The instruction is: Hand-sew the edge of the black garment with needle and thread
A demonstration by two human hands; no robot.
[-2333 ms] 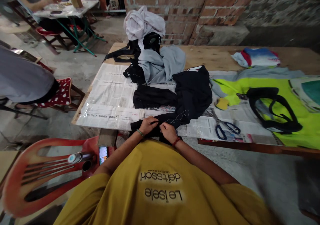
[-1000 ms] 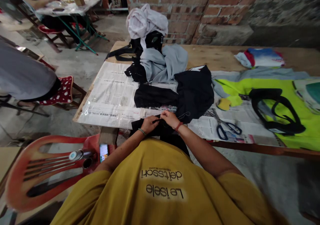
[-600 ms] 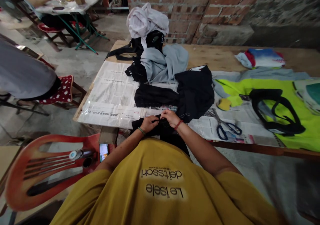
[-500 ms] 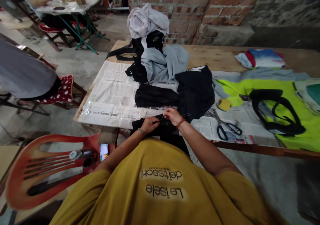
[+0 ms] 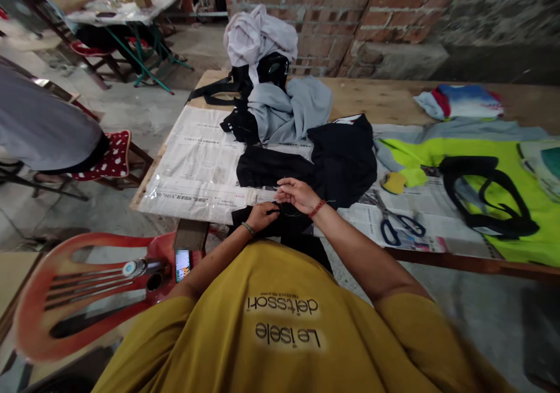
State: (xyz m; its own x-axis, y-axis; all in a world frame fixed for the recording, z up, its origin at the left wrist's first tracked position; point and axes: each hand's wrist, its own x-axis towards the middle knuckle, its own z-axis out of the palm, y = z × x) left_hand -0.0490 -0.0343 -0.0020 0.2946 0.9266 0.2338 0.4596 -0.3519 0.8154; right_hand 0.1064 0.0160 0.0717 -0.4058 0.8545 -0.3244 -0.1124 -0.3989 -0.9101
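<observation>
Pinching black cloth (image 5: 306, 171), left hand (image 5: 261, 216); its length runs away, rightward.

head cam | worn on person, looks forward and down | near hands, wide over table (image 5: 371, 98)

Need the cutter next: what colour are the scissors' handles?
Dark blue handles on the scissors, clearest in the head view.

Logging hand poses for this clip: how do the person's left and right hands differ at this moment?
The left hand is curled, pinching the edge of the black fabric; the right hand is lifted above it, fingers loosely spread. The left hand sits nearer the body, the right hand farther out. The left wrist has a green band, the right a red one. Both are bare.
</observation>
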